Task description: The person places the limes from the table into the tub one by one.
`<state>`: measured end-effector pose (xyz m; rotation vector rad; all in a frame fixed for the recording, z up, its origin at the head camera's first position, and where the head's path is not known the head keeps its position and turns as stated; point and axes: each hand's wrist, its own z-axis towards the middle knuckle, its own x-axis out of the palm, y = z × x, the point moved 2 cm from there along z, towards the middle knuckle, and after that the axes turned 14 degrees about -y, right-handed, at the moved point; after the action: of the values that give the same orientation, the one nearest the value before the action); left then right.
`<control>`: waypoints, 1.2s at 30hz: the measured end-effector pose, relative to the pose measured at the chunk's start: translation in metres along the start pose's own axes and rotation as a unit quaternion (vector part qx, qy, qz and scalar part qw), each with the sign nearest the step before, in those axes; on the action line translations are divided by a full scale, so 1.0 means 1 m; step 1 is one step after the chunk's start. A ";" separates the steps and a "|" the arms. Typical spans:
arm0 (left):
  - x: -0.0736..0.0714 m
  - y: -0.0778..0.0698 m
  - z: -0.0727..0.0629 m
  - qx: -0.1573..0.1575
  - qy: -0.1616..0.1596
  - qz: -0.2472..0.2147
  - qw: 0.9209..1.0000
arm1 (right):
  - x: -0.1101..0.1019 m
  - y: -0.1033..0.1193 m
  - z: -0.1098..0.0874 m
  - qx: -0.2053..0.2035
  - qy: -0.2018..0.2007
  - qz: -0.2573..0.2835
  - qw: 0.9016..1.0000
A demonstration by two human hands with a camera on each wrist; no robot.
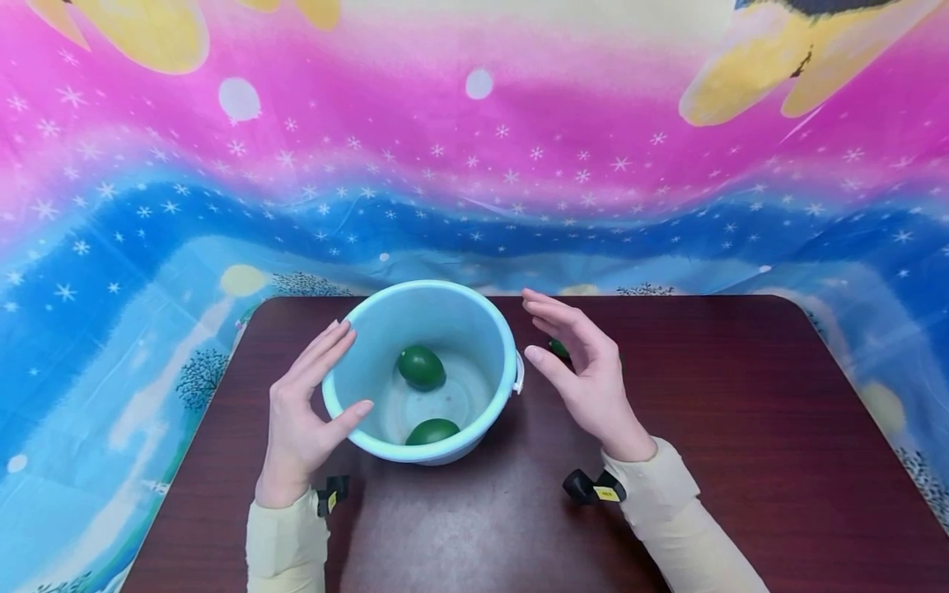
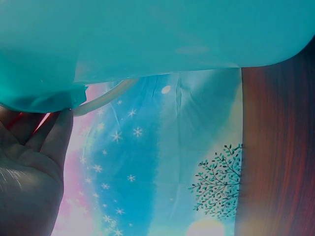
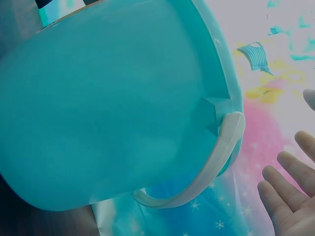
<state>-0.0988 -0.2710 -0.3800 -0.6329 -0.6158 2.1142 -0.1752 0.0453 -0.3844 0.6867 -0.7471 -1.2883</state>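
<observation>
A light blue bucket (image 1: pixel 335 412) stands on the table, its mouth facing me, with two smooth dark green oval fruits inside. One green fruit (image 1: pixel 421 367) lies toward the back of the bucket floor; the other fruit (image 1: pixel 433 431) is partly hidden by the near rim. At the left rim my left hand (image 1: pixel 300 420) has its fingers straight and its thumb overlapping the edge. My right hand (image 1: pixel 593 375) is spread to the right of the bucket, apart from it. The white bucket handle (image 3: pixel 197 182) hangs down along the bucket's outer side.
Part of another green object (image 1: pixel 559 347) shows behind my right hand. The dark reddish-brown table (image 1: pixel 741 412) reaches back to a patterned pink and blue cloth (image 1: pixel 445 181). Each wrist wears a small black device; one black device (image 1: pixel 593 487) is on the right.
</observation>
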 end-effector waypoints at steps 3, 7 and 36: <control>0.000 0.000 0.000 0.001 0.000 0.000 1.000 | -0.001 0.000 0.000 -0.001 -0.001 0.001 1.000; 0.000 0.000 0.000 0.000 0.000 0.002 1.000 | -0.002 -0.001 0.000 -0.001 -0.003 -0.002 1.000; 0.000 0.000 -0.001 -0.004 0.003 0.004 1.000 | -0.018 -0.005 0.002 0.004 -0.038 -0.010 0.999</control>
<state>-0.0982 -0.2707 -0.3801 -0.6471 -0.6206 2.1172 -0.1820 0.0620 -0.3886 0.6564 -0.8088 -1.3356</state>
